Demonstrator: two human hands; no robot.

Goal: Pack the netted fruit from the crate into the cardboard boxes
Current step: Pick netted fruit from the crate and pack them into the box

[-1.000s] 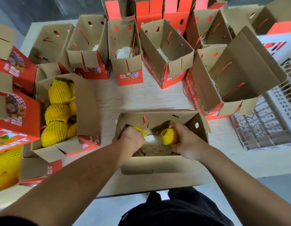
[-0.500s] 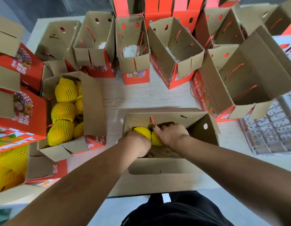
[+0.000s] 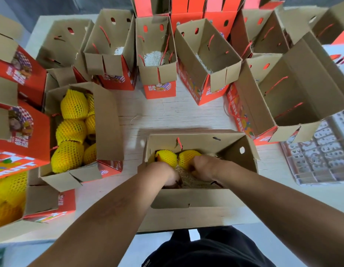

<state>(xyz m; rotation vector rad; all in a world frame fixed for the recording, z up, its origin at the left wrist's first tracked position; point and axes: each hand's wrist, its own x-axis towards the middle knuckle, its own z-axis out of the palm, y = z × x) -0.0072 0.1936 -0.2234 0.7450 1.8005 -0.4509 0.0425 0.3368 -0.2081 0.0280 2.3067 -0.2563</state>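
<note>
A pale wooden table (image 3: 178, 114) carries everything, and the landmark here is the open cardboard box (image 3: 202, 201) at its near edge, directly in front of the person. Beyond that box, along the far side of the table, stands a row of open orange-and-brown boxes (image 3: 157, 60) with red cord handles, some showing a little pale straw at the bottom. To the right of the near box, a white slatted plastic crate (image 3: 321, 160) sits at the table's edge, partly hidden by one large open box (image 3: 294, 93). To the left of the near box is a filled box (image 3: 107, 120) packed with yellow netted fruit (image 3: 73, 106) stacked close together. Inside the near box, on a bed of straw (image 3: 194, 180), two netted fruits lie side by side against the far wall: one on the left (image 3: 166, 157) and one on the right (image 3: 187, 157), touching each other. Both hands reach down into this box. The left hand (image 3: 163, 174) sits just below and against the left fruit, and the right hand (image 3: 204, 166) sits just beside the right fruit, over the straw. Whether the fingers of either hand are curled around a fruit or merely resting against it cannot be told, since they are hidden beneath the backs of the hands.
</note>
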